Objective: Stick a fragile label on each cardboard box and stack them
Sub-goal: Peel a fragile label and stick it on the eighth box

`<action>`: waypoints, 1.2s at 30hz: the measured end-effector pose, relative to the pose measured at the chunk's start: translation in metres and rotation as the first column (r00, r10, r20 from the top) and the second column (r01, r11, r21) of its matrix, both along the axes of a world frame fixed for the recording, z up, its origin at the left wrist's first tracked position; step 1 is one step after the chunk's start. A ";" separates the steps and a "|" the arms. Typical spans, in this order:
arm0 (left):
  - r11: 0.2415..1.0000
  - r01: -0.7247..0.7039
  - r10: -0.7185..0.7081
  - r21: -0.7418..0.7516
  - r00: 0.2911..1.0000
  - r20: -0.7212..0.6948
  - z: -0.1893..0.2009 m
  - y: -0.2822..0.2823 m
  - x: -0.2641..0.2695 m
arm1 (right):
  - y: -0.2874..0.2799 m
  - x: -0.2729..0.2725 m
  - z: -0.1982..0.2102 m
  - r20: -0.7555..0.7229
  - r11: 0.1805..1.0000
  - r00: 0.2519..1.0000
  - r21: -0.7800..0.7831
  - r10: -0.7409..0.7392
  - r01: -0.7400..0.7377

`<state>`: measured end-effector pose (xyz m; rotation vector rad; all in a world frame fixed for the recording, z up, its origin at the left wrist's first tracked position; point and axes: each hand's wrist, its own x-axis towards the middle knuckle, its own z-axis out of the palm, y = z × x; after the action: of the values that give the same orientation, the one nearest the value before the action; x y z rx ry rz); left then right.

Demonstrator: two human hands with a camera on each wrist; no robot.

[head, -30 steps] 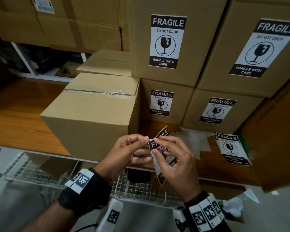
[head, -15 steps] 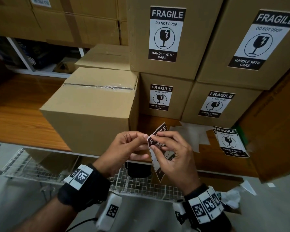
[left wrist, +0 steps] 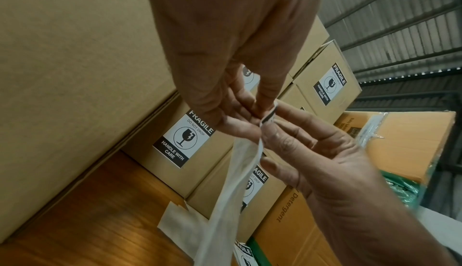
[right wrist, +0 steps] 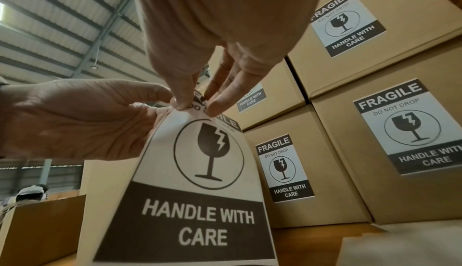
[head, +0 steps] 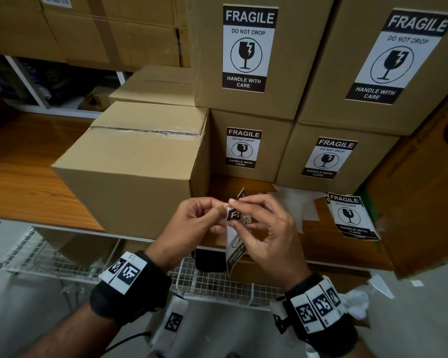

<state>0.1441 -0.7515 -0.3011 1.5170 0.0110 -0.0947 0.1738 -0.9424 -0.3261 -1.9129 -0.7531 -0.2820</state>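
Warehouse: stacked cardboard boxes [head: 246,60], corrugated metal roof [right wrist: 50,33].

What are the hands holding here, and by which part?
Both the left hand and right hand pinch one fragile label at its top edge.

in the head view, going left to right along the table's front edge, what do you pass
unlabelled box → left hand → fragile label being pinched → right hand → pile of spare labels

Boxes and labels on the table [head: 23,177]
Unlabelled box [head: 130,174] left of stacked labelled boxes [head: 295,99]; spare labels [head: 349,215] lie before them, at right.
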 end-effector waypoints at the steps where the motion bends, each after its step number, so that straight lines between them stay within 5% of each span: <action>1: 0.999 0.020 -0.020 -0.028 1.000 -0.009 0.001 0.001 -0.001 | -0.002 0.000 -0.001 -0.002 1.000 1.000 0.019 -0.008 0.008; 11: 0.995 0.096 -0.096 0.027 0.995 0.003 0.003 -0.006 0.000 | -0.016 0.005 -0.001 -0.011 1.000 1.000 -0.010 0.028 -0.028; 36: 0.988 0.023 -0.051 -0.152 0.981 -0.185 0.006 -0.017 0.001 | -0.024 0.002 -0.002 0.012 0.998 0.999 0.042 0.037 -0.037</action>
<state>0.1453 -0.7690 -0.2948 1.3543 0.1253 -0.2637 0.1759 -0.9668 -0.3279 -1.8574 -0.7837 -0.2836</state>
